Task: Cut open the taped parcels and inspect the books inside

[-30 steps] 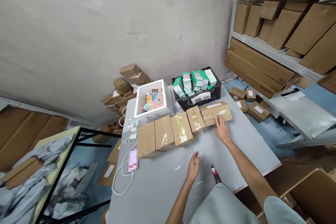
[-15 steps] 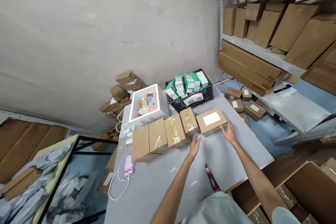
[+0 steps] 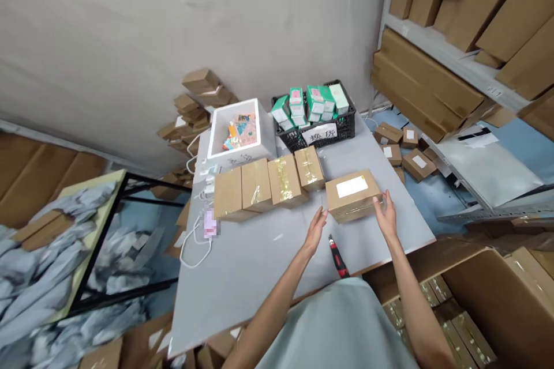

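A brown cardboard box (image 3: 363, 199) with a white label on top and clear tape along its front side sits on the near right of the grey table. My right hand (image 3: 386, 216) grips its right end, thumb on the front face and fingers round the side. At its near left corner is my left hand (image 3: 315, 232), fingers stretched out and the tips touching or almost touching the cardboard. Between my forearms lies a red and black utility knife (image 3: 338, 258). To the left, several taped cardboard boxes (image 3: 281, 179) stand in a row.
Behind the row are a white foam box (image 3: 265, 127) with colourful packets and a black crate (image 3: 346, 127) of green-and-white boxes. A phone (image 3: 210, 223) with a white cable lies at left. Shelving (image 3: 450, 52) rises at right; a large open carton (image 3: 497, 282) is below the table's right edge.
The labelled box has come toward me, away from the row, and its front side shows more. My right hand has closed round its right end. The camera view has tipped downward.
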### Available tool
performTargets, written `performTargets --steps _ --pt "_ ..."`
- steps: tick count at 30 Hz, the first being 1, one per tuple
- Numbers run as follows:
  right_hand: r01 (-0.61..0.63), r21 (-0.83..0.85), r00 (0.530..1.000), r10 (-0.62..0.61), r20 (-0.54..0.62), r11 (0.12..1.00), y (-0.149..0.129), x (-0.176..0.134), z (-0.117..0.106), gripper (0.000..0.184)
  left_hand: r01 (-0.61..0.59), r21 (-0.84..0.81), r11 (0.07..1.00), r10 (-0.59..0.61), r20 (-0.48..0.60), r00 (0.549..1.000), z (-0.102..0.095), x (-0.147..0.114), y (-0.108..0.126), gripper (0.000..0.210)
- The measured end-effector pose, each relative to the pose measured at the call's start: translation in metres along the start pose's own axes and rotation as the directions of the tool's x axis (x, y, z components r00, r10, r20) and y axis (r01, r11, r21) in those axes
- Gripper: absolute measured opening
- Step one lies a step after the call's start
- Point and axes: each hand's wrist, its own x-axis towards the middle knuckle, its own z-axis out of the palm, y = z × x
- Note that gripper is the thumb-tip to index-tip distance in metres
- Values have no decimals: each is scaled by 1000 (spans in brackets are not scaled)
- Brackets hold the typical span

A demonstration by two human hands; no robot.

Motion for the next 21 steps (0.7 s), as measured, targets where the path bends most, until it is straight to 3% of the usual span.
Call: performTargets --steps 3,7,13,17,21 --pt "64 70 997 -66 30 996 -22 -44 -9 87 -69 -42 997 67 -55 996 -24 -39 -13 83" --pt "110 149 977 -134 165 983 -56 -91 1 76 -142 -58 988 129 -181 975 -72 -85 -24 80" --pt "28 284 882 -157 444 958 -88 -158 54 73 -201 -117 972 151 -340 928 -149 -137 -48 78" --pt "-54 221 831 -79 550 974 -87 -201 99 85 -218 -141 966 138 -435 890 -197 -157 -69 80" --pt "-137 134 797 29 603 982 -82 -233 130 102 -254 -156 955 155 -465 872 -239 -173 -84 74"
